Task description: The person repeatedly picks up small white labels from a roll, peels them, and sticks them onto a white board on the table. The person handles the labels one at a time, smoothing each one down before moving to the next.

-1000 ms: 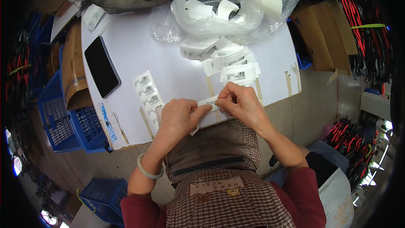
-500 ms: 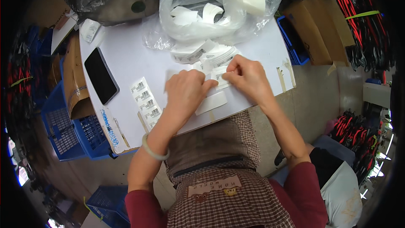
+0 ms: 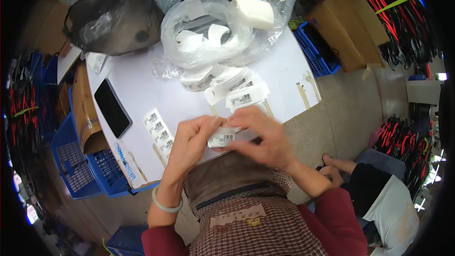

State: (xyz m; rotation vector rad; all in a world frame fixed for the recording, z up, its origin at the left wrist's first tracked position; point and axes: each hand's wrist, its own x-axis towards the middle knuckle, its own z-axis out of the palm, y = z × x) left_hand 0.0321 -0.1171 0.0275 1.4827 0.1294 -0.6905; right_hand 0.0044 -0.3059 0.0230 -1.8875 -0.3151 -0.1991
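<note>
Between my hands, at the table's near edge, is a small white piece with a barcode label (image 3: 222, 138); whether it is a folded label or a little packet I cannot tell. The thumb and fingers of my left hand (image 3: 190, 141) pinch its left end. My right hand (image 3: 265, 137), slightly blurred, closes on its right side, thumb below and fingers above. Just beyond them, a white strip with a barcode (image 3: 245, 97) lies in front of a fanned pile of white barcode labels (image 3: 232, 78). A sheet of barcode labels (image 3: 159, 132) rests left of my left hand.
A black phone (image 3: 113, 109) lies at the table's left. At the back stand a clear plastic bag (image 3: 173, 42) of white label strips, a white roll (image 3: 256, 13) and a dark bag (image 3: 113, 19). Blue crates (image 3: 76, 161) flank the table. A person (image 3: 374, 185) sits at right.
Both hands have come back from the label pile toward the table's near edge, now with the white barcode piece between them. The view has shifted, and the seated person shows more.
</note>
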